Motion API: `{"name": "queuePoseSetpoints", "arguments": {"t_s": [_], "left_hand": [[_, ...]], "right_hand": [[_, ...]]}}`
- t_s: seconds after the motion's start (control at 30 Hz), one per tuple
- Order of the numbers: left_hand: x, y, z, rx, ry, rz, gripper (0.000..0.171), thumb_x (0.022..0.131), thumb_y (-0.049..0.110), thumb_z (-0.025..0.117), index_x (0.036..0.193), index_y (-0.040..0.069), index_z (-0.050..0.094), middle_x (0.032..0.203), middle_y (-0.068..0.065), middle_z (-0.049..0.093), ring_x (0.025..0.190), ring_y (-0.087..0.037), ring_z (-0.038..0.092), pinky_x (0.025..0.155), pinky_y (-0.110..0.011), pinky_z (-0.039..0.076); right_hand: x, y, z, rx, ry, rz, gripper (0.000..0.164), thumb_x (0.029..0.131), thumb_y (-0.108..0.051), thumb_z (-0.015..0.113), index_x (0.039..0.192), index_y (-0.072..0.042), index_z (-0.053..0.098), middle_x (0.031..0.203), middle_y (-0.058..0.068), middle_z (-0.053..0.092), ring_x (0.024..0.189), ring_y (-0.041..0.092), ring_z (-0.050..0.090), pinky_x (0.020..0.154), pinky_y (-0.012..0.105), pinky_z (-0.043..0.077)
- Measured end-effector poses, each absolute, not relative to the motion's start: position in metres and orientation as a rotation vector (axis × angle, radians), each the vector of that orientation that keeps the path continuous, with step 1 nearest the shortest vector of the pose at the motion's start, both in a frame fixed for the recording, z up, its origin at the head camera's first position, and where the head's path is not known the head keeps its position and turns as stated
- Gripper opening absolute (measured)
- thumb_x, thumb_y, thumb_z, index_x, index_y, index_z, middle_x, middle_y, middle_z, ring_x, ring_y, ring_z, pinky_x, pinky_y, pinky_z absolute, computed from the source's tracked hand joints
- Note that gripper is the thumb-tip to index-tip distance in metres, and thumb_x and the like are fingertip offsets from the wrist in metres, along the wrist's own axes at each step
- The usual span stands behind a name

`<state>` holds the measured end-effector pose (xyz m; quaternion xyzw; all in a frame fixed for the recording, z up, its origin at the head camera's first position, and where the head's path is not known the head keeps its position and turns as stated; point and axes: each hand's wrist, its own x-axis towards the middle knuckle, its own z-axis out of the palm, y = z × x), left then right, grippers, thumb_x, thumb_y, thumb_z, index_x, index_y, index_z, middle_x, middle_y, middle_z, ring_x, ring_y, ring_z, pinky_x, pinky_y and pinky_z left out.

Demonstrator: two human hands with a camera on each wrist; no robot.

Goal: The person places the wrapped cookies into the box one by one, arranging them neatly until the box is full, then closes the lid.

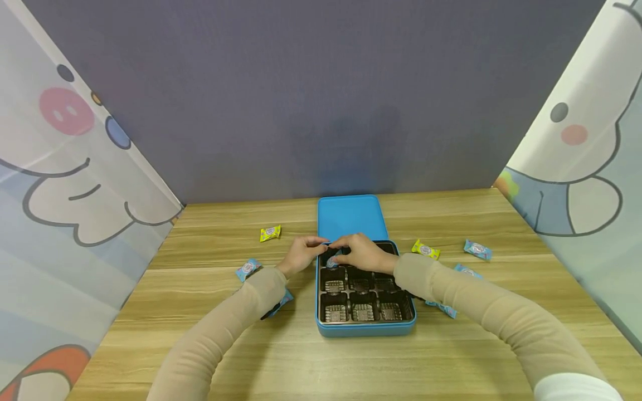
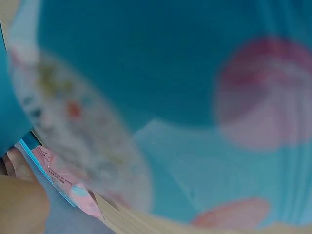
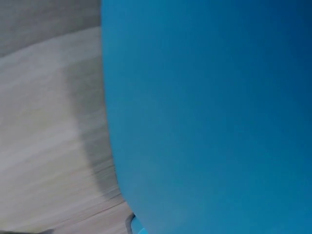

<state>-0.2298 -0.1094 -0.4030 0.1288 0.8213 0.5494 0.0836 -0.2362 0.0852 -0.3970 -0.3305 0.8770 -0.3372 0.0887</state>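
1. Wood-grain tabletop (image 1: 361, 367) spreads before you, with a dark wall (image 1: 321, 100) behind it and cartoon-printed curtains (image 1: 594, 120) at both sides.

2. Your blue tin (image 1: 366, 331) stands squarely in front of you, its black tray (image 1: 349, 307) divided into compartments; the blue lid (image 1: 350, 216) lies just beyond.

3. Your right hand (image 1: 363, 253) reaches in from the right, thumb and fingers narrowed on a blue-wrapped candy (image 1: 332, 260); it looks like a pinch.

4. That candy is at the tray's back-left compartment; you cannot tell whether it touches the bottom.

5. Here is the relation that counts: the candy lies left of your right palm, beneath those fingertips. Its long axis is too covered to read.

6. Your left hand (image 1: 301, 255) is just left of the candy, fingers loosely extended to the tin's back-left corner, with nothing visibly held. The right is the nearer hand.

7. On your left lie a yellow candy (image 1: 270, 233) and a loose blue candy (image 1: 248, 269), both outside the tin.
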Motion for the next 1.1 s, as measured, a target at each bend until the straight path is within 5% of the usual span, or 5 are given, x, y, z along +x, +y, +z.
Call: {"name": "queuePoseSetpoints", "arguments": {"t_s": [0.33,0.6,0.87,1.1], "left_hand": [[-0.23,-0.108,-0.401,0.376,2.448,1.662,0.024,0.089,0.003,0.056,0.11,-0.006,0.063,0.112,-0.021,0.063,0.102,-0.029,0.06,0.083,-0.033,0.051],[-0.245,-0.112,-0.419,0.351,2.422,1.682,0.026,0.089,0.007,0.057,0.113,-0.004,0.063,0.111,-0.022,0.063,0.065,-0.021,0.051,0.057,-0.025,0.043],[-0.249,-0.113,-0.432,0.365,2.497,1.666,0.027,0.089,0.008,0.058,0.113,-0.002,0.064,0.111,-0.017,0.064,0.068,-0.011,0.053,0.061,-0.025,0.045],[-0.246,-0.113,-0.432,0.376,2.497,1.661,0.026,0.089,0.008,0.057,0.113,-0.001,0.064,0.112,-0.016,0.064,0.09,-0.022,0.06,0.076,-0.031,0.05]], "right_hand": [[-0.239,0.099,-0.393,-0.825,2.573,-1.181,0.04,0.087,-0.021,0.063,0.123,-0.005,0.057,0.119,0.009,0.061,0.108,0.023,0.058,0.089,0.034,0.049],[-0.243,0.118,-0.385,-0.811,2.556,-1.292,0.037,0.088,-0.024,0.062,0.119,-0.006,0.06,0.119,0.01,0.06,0.11,0.027,0.056,0.094,0.04,0.045],[-0.242,0.136,-0.379,-0.829,2.584,-1.314,0.034,0.087,-0.021,0.063,0.117,-0.005,0.061,0.117,0.014,0.061,0.109,0.029,0.056,0.094,0.041,0.046],[-0.242,0.159,-0.379,-0.783,2.618,-1.322,0.037,0.087,-0.024,0.063,0.119,-0.004,0.06,0.119,0.015,0.06,0.112,0.032,0.055,0.095,0.043,0.045]]}}
